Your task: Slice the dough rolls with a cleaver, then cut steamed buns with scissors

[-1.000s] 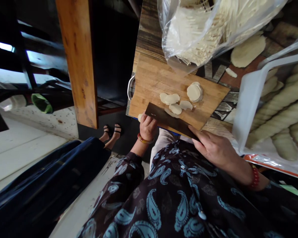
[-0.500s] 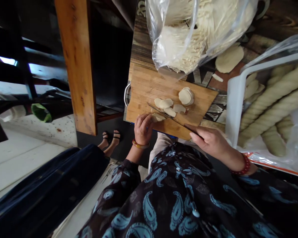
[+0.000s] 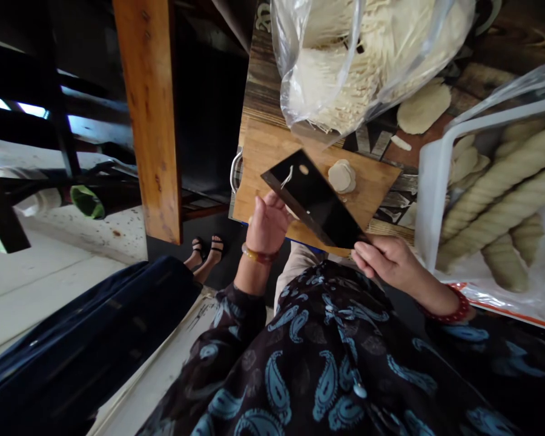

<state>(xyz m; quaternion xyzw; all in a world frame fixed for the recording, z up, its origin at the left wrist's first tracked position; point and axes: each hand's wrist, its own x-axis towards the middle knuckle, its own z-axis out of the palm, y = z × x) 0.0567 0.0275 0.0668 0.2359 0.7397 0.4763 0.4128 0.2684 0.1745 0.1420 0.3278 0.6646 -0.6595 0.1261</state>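
My right hand [image 3: 384, 260] grips the handle of a cleaver [image 3: 320, 203], its broad dark blade turned flat and tilted over the wooden cutting board [image 3: 266, 145]. A few small white bits cling to the blade near its far end. My left hand [image 3: 267, 224] is palm up beside the blade's lower edge, thumb raised and fingers reaching partly behind it. A pale edge, perhaps a slice, shows by the fingertips. On the board right of the blade lies a small stack of round pale slices [image 3: 342, 176]. The blade hides the board's middle.
A clear plastic bag [image 3: 295, 79] of thin pale strands like enoki mushrooms stands behind the board. At right, a white tub [image 3: 429, 200] holds thick spiral-ridged pale rolls [image 3: 504, 181]. A flat pale piece [image 3: 423, 109] lies on the table. Another person's feet [image 3: 208, 247] are at left.
The cleaver has turned from edge-on to flat and now covers where several loose slices lay. My left hand has rolled palm up. The slice stack stays in place.
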